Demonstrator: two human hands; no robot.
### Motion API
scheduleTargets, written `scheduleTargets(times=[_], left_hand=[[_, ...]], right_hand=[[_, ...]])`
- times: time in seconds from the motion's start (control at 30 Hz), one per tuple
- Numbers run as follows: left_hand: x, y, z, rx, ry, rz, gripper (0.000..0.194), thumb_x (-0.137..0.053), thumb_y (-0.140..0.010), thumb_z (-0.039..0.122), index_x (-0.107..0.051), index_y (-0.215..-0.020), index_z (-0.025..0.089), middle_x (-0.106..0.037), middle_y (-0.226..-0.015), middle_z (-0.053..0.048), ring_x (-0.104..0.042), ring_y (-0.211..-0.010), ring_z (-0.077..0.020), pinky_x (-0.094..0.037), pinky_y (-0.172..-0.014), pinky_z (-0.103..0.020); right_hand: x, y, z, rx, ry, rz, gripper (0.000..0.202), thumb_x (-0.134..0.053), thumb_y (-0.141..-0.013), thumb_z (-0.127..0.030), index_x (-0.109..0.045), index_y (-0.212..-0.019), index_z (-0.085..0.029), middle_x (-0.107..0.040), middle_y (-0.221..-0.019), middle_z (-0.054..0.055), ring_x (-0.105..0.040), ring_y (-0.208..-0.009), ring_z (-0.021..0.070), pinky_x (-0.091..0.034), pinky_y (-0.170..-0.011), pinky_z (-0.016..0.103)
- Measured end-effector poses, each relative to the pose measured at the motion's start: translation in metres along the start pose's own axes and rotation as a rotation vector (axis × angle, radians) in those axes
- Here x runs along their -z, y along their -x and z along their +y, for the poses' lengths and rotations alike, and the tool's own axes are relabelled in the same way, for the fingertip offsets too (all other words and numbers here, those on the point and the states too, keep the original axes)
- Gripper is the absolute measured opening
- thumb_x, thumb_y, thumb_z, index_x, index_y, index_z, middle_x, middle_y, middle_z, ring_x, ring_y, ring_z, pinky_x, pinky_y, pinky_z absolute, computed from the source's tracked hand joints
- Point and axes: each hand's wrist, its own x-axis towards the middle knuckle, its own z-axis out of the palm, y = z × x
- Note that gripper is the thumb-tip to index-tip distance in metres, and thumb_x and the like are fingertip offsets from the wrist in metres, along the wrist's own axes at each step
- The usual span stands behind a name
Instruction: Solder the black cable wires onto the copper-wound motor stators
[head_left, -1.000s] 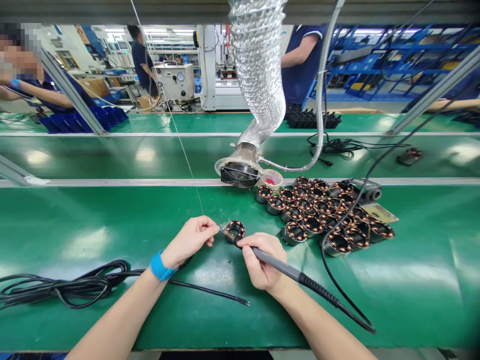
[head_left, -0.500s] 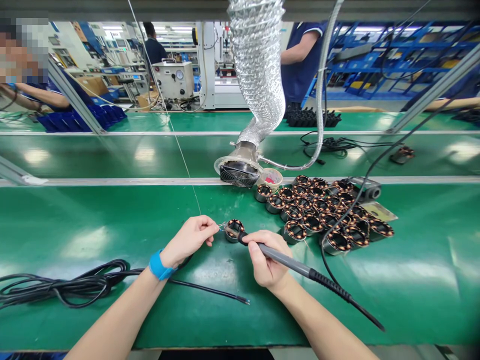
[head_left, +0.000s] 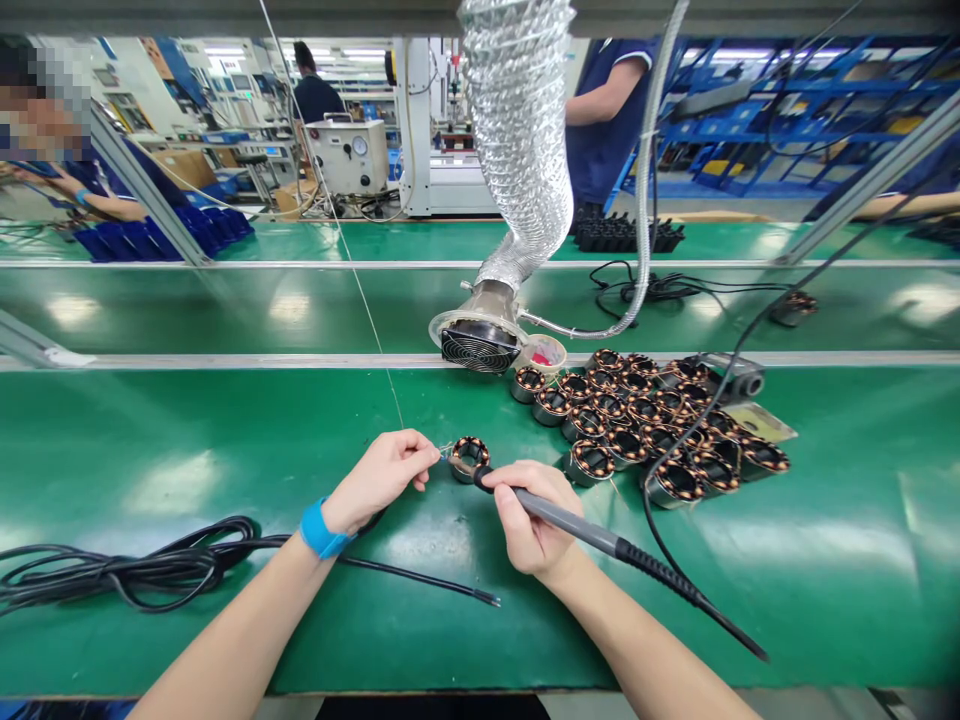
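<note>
My left hand (head_left: 386, 472), with a blue band (head_left: 322, 528) at the wrist, pinches thin wires (head_left: 444, 453) beside a single motor stator (head_left: 471, 442). This stator is a black ring with copper windings, lying on the green bench. In my right hand (head_left: 536, 520) is a grey soldering iron (head_left: 574, 522), held like a pen. Its tip reaches over the stator toward the pinched wires; whether it touches them I cannot tell. A black cable (head_left: 420, 577) passes under my left wrist, and one stripped end points right. A thin strand (head_left: 371, 325) hangs from above down behind my left hand.
Several more stators (head_left: 589, 460) stand grouped at the right. Above the bench hangs a foil duct (head_left: 517, 130) with a fan (head_left: 480, 345), near a tape roll (head_left: 544, 352). Coiled black cable (head_left: 150, 565) lies at left. Co-workers (head_left: 611, 120) are beyond the bench.
The iron's tip has shifted slightly left and up across the stator, toward the wires. My left hand keeps its pinch almost in place. The co-worker at far left has moved their arms.
</note>
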Motion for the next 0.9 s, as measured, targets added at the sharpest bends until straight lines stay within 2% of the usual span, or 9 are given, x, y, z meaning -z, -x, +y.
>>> scheduleTargets(times=[0.9], left_hand=[[0.0005, -0.0015, -0.0036, -0.016, -0.010, -0.002, 0.021, -0.059, -0.080, 0.035, -0.059, -0.075, 0.015, -0.058, -0.061, 0.000, -0.052, -0.057, -0.0130, -0.040, -0.060, -0.026]], right_hand=[[0.0016, 0.0016, 0.0032, -0.005, 0.022, 0.042, 0.016, -0.051, -0.084, -0.014, -0.065, -0.081, -0.021, -0.069, -0.068, -0.002, -0.065, -0.058, 0.0140, -0.052, -0.059, 0.028]])
